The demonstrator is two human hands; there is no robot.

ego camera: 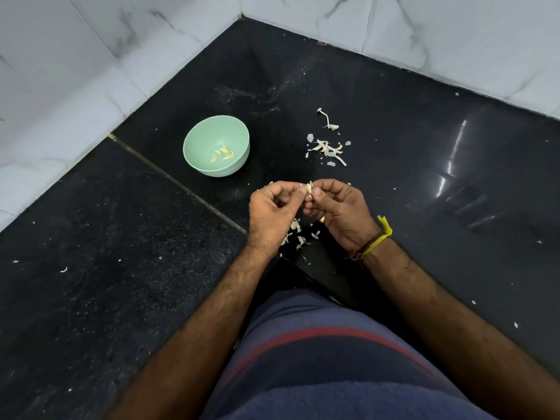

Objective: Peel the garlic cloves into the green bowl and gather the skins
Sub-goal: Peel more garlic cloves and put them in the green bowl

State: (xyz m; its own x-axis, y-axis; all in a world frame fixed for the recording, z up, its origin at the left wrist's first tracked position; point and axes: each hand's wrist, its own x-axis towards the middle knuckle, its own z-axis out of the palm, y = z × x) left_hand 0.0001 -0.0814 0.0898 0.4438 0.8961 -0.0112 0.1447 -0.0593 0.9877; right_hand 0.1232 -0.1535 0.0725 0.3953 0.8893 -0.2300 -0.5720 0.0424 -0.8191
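To the far left the green bowl (216,146) sits on the black counter (121,237), a few peeled cloves (222,153) in its bottom, with bare counter between it and the hands. The left hand (274,209) has its fingers curled, thumb and forefinger pinching one garlic clove (309,187); the right hand (339,209) pinches the same clove from the other side. To peel cleanly, the nails should probably catch a loose edge of skin and pull along the clove without crushing it. Skins (298,233) lie just below the hands, and a larger skin pile (328,150) farther right. The white tiled walls stand well beyond, so both hands have room.
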